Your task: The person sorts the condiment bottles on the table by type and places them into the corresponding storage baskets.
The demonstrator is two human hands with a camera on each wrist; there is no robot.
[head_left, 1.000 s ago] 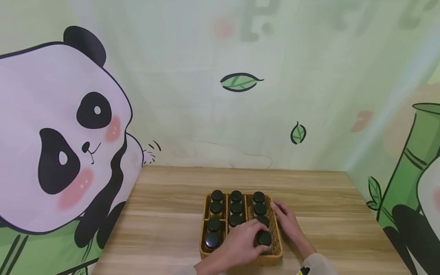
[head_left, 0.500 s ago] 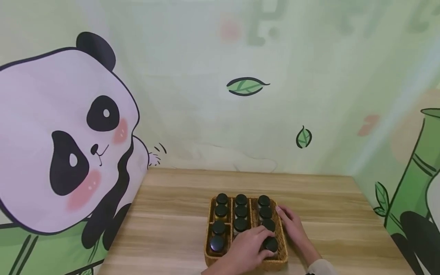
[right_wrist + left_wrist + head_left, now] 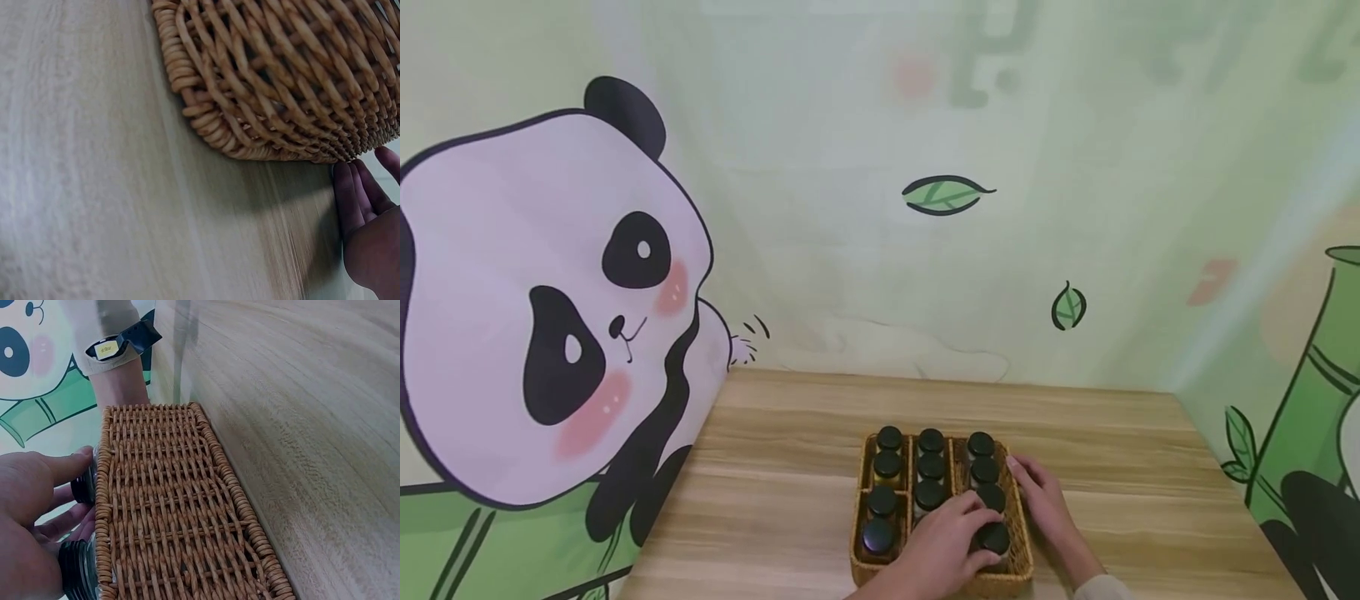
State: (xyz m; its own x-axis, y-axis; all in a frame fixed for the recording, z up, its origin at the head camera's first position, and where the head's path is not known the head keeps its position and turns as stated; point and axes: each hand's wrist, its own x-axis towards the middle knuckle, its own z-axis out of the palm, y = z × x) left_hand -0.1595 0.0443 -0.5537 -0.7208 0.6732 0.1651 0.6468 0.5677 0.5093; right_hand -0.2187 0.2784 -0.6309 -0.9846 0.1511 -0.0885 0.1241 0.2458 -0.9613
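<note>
A woven wicker basket with dividers holds several glass jars with black lids, standing upright in its compartments. My left hand reaches across the basket's front and grips a black-lidded jar at the near end of the right compartment. In the left wrist view, the thumb of that hand lies against a jar lid just above the basket rim. On the basket's right side, my right hand touches the outer wall with extended fingers, as the right wrist view also shows. The front of the middle compartment is hidden behind my left hand.
The basket stands near the front of a wood-grain table. A pale green backdrop with a printed panda, leaves and bamboo rises behind it and along both sides.
The whole scene has shifted slightly right and down in the head view. Both hands keep about the same places on the jar and the basket.
</note>
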